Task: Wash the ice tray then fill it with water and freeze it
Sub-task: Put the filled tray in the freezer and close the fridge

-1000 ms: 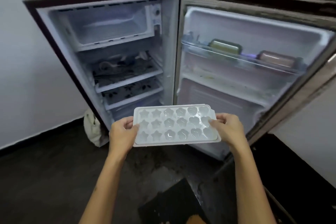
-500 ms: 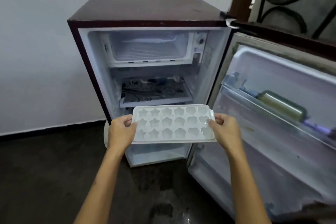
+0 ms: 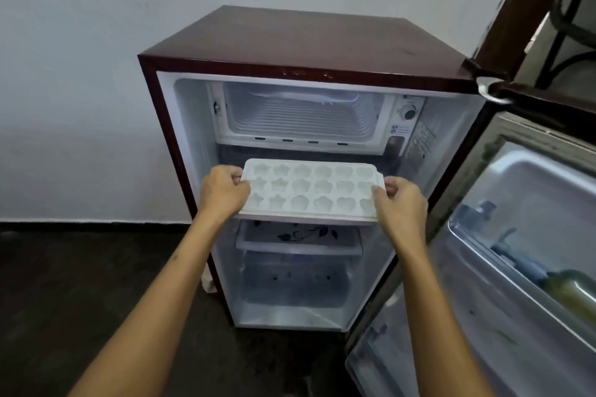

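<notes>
Head view: one ice tray [image 3: 311, 192], eighteen moulds, left hand [image 3: 222, 192], right hand [image 3: 401, 206].

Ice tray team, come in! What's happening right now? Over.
Left hand and right hand gripping ice tray ends, level. Tray below freezer box, not in. Freezer opening unblocked.

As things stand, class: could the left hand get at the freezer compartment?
Probably not yet: the left hand grips the ice tray, as does the right hand. The freezer compartment itself stands open and unobstructed.
</notes>
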### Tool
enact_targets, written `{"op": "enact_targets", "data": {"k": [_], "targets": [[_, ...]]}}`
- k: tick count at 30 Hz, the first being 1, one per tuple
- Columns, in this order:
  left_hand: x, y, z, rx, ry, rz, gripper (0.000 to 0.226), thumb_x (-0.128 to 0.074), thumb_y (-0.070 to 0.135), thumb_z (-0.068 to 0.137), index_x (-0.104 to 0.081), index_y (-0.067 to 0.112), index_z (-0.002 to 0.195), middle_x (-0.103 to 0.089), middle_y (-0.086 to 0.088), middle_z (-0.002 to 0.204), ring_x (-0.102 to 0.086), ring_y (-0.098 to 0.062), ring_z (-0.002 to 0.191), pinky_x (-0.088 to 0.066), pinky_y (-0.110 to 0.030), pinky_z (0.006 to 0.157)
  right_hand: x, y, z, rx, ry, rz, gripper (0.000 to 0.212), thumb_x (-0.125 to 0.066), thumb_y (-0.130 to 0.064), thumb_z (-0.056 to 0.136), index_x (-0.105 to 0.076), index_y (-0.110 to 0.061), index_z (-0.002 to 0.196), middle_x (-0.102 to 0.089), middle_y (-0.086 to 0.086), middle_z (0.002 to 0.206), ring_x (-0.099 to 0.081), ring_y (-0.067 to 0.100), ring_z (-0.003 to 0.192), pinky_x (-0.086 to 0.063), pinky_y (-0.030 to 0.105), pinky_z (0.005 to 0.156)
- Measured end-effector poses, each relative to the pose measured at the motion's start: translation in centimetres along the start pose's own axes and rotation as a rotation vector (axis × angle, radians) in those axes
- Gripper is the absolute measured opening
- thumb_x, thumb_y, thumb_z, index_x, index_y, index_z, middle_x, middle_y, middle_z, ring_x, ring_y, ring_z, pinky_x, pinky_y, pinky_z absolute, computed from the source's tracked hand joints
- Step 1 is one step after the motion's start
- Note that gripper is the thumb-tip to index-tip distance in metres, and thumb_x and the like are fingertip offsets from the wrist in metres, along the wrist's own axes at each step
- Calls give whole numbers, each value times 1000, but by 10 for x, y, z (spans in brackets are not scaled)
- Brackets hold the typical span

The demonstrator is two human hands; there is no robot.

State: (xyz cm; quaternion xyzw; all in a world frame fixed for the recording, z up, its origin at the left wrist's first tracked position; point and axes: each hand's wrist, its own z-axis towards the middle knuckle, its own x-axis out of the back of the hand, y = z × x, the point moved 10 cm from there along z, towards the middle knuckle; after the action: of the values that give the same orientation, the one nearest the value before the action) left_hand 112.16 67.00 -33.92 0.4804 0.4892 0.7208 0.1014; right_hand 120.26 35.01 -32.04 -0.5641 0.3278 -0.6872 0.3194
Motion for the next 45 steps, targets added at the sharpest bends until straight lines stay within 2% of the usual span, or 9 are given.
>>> {"op": "enact_targets", "data": {"k": [4,10,16,19,26,32,39,43,45], "targets": [[-7,12,50,-40,37,75,17,-52,6,84,-46,19,75,-49,-3,76,-46,-16,71,-38,-25,63,-27,-13,48,56,8,-26,26,-56,-17,94,-66,-3,113,-70,16,107,-62,35,106,-47,37,88],[-25,28,126,-51,66,145,11,-54,7,88,-65,10,90,-66,-17,109,-60,-33,105,-45,-30,87,-71,-25,116,94,19,-69,23,-53,-13,96,-65,4,105,-68,23,105,-62,41,101,-35,26,70],[-44,43,182,-81,53,180,18,-53,12,86,-58,4,71,-64,-21,90,-61,-36,97,-44,-31,76,-99,-39,183,108,74,-146,24,-48,-15,99,-63,2,108,-67,20,112,-62,35,107,-35,24,71],[-49,49,204,-105,64,196,18,-58,20,88,-64,3,88,-65,-20,104,-59,-38,106,-47,-35,88,-112,-46,206,138,85,-168,24,-49,-12,98,-65,1,110,-66,20,112,-62,35,107,-43,27,78],[-64,46,246,-104,43,208,30,-63,14,84,-63,-3,109,-64,-19,114,-59,-35,111,-48,-34,94,-138,-44,231,164,88,-211,23,-53,-9,95,-68,4,106,-70,21,102,-66,34,97,-37,23,68],[-75,39,260,-98,27,214,41,-70,24,83,-62,0,116,-64,-17,118,-59,-32,112,-46,-32,95,-150,-38,242,155,58,-220,20,-53,-5,94,-68,5,102,-69,21,100,-66,33,98,-37,23,69],[-66,51,239,-125,61,301,34,-61,23,87,-62,1,113,-65,-18,115,-58,-38,110,-47,-38,92,-142,-46,234,165,53,-230,23,-51,-10,95,-68,2,105,-70,19,103,-66,32,98,-42,25,72],[-57,76,198,-190,99,328,30,-52,20,91,-59,1,113,-62,-22,116,-56,-41,111,-47,-43,91,-124,-64,211,209,40,-228,26,-46,-16,98,-65,2,102,-69,21,105,-64,37,102,-48,33,81],[-56,86,170,-208,87,326,31,-48,17,93,-57,0,117,-61,-23,118,-55,-40,111,-45,-41,89,-117,-72,193,222,-11,-242,32,-42,-19,100,-62,1,114,-66,23,113,-60,38,109,-47,37,91]]}}
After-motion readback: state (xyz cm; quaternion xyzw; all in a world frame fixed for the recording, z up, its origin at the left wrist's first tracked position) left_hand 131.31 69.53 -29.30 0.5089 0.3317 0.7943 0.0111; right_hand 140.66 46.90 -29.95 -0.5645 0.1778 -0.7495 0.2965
